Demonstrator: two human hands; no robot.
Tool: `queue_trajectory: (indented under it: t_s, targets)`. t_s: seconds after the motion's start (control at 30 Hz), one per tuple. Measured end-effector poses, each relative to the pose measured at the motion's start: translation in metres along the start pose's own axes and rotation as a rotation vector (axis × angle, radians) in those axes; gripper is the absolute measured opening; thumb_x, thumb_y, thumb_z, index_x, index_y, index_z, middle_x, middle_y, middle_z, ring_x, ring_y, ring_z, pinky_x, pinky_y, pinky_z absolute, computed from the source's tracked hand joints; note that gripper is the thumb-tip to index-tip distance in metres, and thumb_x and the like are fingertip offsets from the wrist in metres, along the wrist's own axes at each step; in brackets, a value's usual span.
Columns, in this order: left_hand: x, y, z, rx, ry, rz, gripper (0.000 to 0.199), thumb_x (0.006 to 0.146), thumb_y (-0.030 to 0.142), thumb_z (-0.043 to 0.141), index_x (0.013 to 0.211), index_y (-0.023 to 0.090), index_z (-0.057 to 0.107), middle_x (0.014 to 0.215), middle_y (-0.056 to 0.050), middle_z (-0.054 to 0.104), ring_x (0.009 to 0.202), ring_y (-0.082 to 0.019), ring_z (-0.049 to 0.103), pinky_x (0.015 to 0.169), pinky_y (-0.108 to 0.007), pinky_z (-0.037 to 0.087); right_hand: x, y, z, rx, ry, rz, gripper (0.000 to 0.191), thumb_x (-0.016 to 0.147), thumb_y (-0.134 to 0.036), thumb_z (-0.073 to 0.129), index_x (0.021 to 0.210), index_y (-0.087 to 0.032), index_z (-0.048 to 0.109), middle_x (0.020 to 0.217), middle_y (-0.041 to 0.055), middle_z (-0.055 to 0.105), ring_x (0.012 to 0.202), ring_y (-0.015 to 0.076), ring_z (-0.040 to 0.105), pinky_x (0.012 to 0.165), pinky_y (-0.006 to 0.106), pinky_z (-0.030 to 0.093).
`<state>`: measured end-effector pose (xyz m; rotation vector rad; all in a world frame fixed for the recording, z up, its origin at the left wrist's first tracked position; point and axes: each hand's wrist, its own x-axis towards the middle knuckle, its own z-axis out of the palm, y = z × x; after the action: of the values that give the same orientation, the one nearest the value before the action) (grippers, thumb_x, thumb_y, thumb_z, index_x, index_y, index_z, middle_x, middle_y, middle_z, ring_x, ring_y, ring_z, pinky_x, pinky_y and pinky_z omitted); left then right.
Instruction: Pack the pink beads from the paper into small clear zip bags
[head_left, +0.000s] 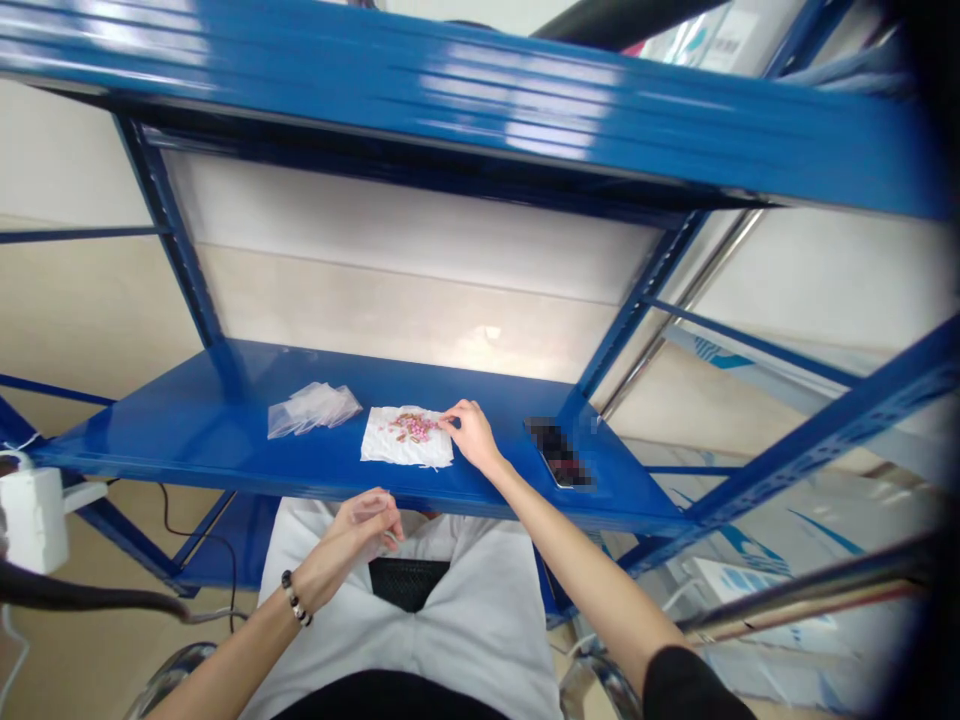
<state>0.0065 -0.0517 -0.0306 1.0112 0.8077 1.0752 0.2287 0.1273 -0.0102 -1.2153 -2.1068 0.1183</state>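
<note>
Taking the crinkled white cloth-like sheet (pixel 375 450) as my mark, I see a loose scatter of small pink and brownish bead-like pieces (pixel 414 428) lying on top of it. The person's right hand (pixel 469 432) is at the sheet's right edge, thumb and fingertips drawn close together beside the pieces; from here I cannot tell whether one is pinched between them. The left hand (pixel 366 522) is nearer the body than the sheet and slightly to its left, fingers curled around what looks like a small transparent plastic bag (pixel 367 507).

The pieces look round and light, so a nudge from the fingers or a tug on the soft sheet could send some rolling off. Nothing visible rims the front edge, so strays might drop toward the lap. The bag seems flimsy; if its mouth sags, a piece could miss it. To the left of the sheet, a fanned pile of clear plastic bags (pixel 315 408) could slide if a sleeve brushed it.

All this rests on a glossy blue metal shelf board (pixel 217 430), with a dark, blurred phone (pixel 559 455) to the sheet's right. Behind the sheet is a pale wall (pixel 420 285); high above it runs a thick blue crossbeam (pixel 337 85) catching bright reflections.
</note>
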Motion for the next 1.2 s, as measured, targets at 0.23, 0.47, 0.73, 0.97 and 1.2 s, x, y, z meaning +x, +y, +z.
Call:
queue_trajectory:
  t_s: [0.23, 0.47, 0.73, 0.97, 1.2]
  targets:
    - [-0.005, -0.009, -0.003, 0.063, 0.007, -0.027, 0.029, 0.077, 0.037, 0.076, 0.071, 0.014, 0.059, 0.073, -0.005, 0.066, 0.069, -0.015, 0.061, 0.067, -0.027, 0.047, 0.009, 0.001, 0.014, -0.079, -0.073, -0.1, 0.009, 0.082, -0.025, 0.072, 0.077, -0.019, 0.074, 0.083, 0.0059, 0.062, 0.083, 0.0192, 0.05, 0.08, 0.033, 0.041]
    - [0.0, -0.005, -0.001, 0.169, -0.035, -0.084, 0.028, 0.075, 0.039, 0.075, 0.073, 0.013, 0.063, 0.068, -0.004, 0.065, 0.06, -0.012, 0.057, 0.061, -0.025, 0.043, -0.004, -0.039, -0.017, 0.078, 0.087, -0.016, 0.011, 0.081, -0.022, 0.069, 0.072, -0.018, 0.071, 0.081, 0.0053, 0.062, 0.081, 0.0197, 0.053, 0.079, 0.035, 0.042]
    - [-0.01, -0.034, 0.012, 0.308, -0.199, -0.23, 0.028, 0.076, 0.039, 0.072, 0.083, 0.013, 0.065, 0.065, -0.003, 0.063, 0.059, -0.013, 0.057, 0.054, -0.023, 0.038, -0.14, -0.127, -0.022, 0.623, -0.096, 0.277, 0.013, 0.084, -0.03, 0.066, 0.081, -0.019, 0.072, 0.084, 0.0044, 0.07, 0.078, 0.0184, 0.061, 0.064, 0.029, 0.039]
    - [-0.013, -0.025, 0.005, 0.327, -0.227, -0.176, 0.03, 0.079, 0.042, 0.069, 0.084, 0.012, 0.065, 0.071, -0.005, 0.064, 0.063, -0.014, 0.059, 0.057, -0.023, 0.041, -0.152, -0.118, -0.01, 0.643, -0.175, 0.272, 0.011, 0.084, -0.029, 0.067, 0.082, -0.02, 0.073, 0.084, 0.0037, 0.073, 0.081, 0.0197, 0.062, 0.076, 0.033, 0.045]
    - [-0.009, -0.024, 0.007, 0.302, -0.307, -0.243, 0.028, 0.076, 0.038, 0.073, 0.08, 0.011, 0.067, 0.073, -0.006, 0.067, 0.067, -0.015, 0.061, 0.062, -0.025, 0.045, -0.151, -0.116, -0.005, 0.572, -0.263, 0.208, 0.01, 0.084, -0.028, 0.067, 0.081, -0.021, 0.074, 0.079, 0.0031, 0.073, 0.074, 0.019, 0.059, 0.07, 0.032, 0.045]
